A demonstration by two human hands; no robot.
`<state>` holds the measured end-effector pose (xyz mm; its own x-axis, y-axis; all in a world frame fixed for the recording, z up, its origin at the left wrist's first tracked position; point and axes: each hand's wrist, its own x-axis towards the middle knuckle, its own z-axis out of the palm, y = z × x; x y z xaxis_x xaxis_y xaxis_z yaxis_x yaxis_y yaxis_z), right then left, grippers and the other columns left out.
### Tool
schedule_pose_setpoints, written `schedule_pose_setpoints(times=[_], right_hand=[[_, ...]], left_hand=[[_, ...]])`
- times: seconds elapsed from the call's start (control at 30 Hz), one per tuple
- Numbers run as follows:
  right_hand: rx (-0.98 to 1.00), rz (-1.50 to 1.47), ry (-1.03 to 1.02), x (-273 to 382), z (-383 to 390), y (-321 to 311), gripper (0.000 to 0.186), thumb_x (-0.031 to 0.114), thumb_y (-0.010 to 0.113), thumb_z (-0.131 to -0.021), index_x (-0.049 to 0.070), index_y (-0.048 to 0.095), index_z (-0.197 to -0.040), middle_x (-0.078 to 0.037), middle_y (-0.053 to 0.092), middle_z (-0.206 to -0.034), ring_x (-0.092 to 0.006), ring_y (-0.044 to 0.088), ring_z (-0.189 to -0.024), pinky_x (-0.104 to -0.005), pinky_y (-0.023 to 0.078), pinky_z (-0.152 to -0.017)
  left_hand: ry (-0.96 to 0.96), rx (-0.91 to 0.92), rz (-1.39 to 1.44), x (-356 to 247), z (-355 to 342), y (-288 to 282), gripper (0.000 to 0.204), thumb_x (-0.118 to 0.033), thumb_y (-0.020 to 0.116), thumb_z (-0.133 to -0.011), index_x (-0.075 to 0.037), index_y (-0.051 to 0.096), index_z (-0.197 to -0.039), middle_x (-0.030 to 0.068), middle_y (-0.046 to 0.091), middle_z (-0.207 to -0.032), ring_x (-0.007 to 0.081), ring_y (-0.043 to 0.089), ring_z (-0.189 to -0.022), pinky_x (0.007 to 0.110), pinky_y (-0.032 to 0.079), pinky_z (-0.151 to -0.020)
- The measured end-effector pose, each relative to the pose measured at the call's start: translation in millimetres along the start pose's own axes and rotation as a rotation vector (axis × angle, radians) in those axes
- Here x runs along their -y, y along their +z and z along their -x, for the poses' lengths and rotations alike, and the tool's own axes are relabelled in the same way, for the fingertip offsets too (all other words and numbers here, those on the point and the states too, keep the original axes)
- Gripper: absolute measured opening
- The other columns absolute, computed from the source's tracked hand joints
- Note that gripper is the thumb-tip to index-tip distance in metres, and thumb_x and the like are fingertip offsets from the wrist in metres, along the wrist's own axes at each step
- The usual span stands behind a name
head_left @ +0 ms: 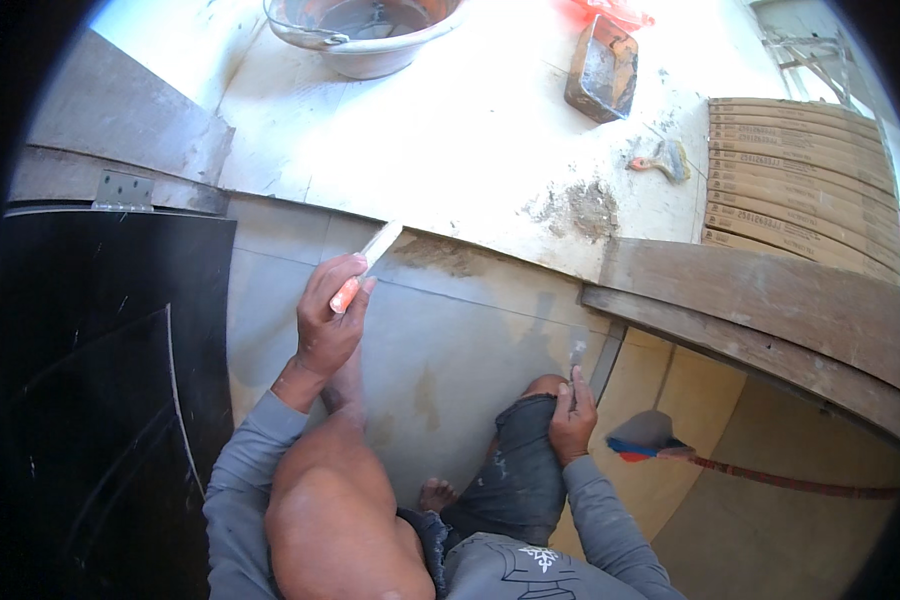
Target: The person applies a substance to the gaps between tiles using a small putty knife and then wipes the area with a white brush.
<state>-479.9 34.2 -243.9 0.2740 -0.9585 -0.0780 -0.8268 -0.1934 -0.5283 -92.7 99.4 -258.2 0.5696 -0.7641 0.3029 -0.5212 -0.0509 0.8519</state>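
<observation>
My left hand (332, 312) is closed round a narrow tool with an orange end (344, 295). Its long pale part (381, 243) points away from me, toward the edge of the bright floor; its exact kind is unclear. Beside my right knee, my right hand (573, 420) grips a small scraper (578, 350), its thin blade upward and its handle mostly hidden by the fingers. Between my hands lies the grey tiled floor (450, 330), stained with damp patches. A brownish smear (435, 255) runs along the tile edge at the doorway.
A basin (375, 60) and a dirty rectangular tray (603, 70) stand beyond the doorway. A brush (665, 162) lies near crumbled mortar (585, 210) and stacked cardboard boxes (795, 175). A black door (110, 360) is at left; wooden frame boards (750, 300) and a broom (650, 440) at right.
</observation>
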Motion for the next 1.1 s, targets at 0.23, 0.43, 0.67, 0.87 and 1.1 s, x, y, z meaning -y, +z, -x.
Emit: schedule_pose_setpoints(times=[0.23,0.43,0.67,0.87,1.1], right_hand=[[0.007,-0.013,0.006,0.9,0.2,0.8,0.039,0.011,0.056,-0.095,-0.006,0.057,-0.130,-0.022,0.064,-0.101,-0.0339,0.061,-0.093,-0.0382,0.049,-0.086],[0.193,0.033,-0.145,39.4,-3.3,14.4,0.040,0.010,0.056,-0.095,-0.004,0.057,-0.132,-0.021,0.063,-0.099,-0.0315,0.061,-0.091,-0.0385,0.049,-0.083],[0.359,-0.496,0.233,69.5,-9.2,138.5,0.050,0.017,0.060,-0.097,-0.003,0.046,-0.140,-0.007,0.062,-0.101,-0.0117,0.058,-0.076,-0.0261,0.051,-0.063],[0.453,-0.700,0.592,111.5,-17.6,170.4,0.038,0.018,0.062,-0.096,-0.004,0.053,-0.126,-0.003,0.061,-0.091,-0.0098,0.057,-0.070,-0.0247,0.051,-0.058],[0.415,-0.801,0.649,132.5,-37.0,192.3,0.030,0.019,0.061,-0.097,-0.004,0.055,-0.116,-0.006,0.060,-0.093,-0.0126,0.058,-0.070,-0.0273,0.052,-0.058]], left_hand=[[-0.032,-0.029,0.010,0.5,4.0,-5.8,0.027,0.005,0.071,-0.082,-0.004,0.063,-0.106,0.0131,0.066,-0.106,0.0298,0.065,-0.097,0.037,0.053,-0.084],[-0.083,-0.095,-0.003,5.6,10.1,-14.3,0.025,0.004,0.071,-0.082,-0.003,0.063,-0.105,0.0131,0.066,-0.105,0.0298,0.065,-0.097,0.037,0.053,-0.085],[-0.085,-0.176,-0.007,12.4,13.7,-22.9,0.026,0.004,0.071,-0.082,-0.003,0.064,-0.106,0.0138,0.066,-0.105,0.0301,0.065,-0.096,0.037,0.053,-0.085],[-0.131,-0.179,0.018,13.8,18.4,-39.0,0.024,0.005,0.068,-0.084,0.000,0.064,-0.107,0.0132,0.067,-0.108,0.0262,0.064,-0.102,0.036,0.051,-0.091],[-0.155,-0.188,0.012,17.8,22.3,-45.8,0.023,0.005,0.068,-0.084,0.000,0.064,-0.106,0.0136,0.067,-0.107,0.0269,0.064,-0.101,0.037,0.051,-0.090]])
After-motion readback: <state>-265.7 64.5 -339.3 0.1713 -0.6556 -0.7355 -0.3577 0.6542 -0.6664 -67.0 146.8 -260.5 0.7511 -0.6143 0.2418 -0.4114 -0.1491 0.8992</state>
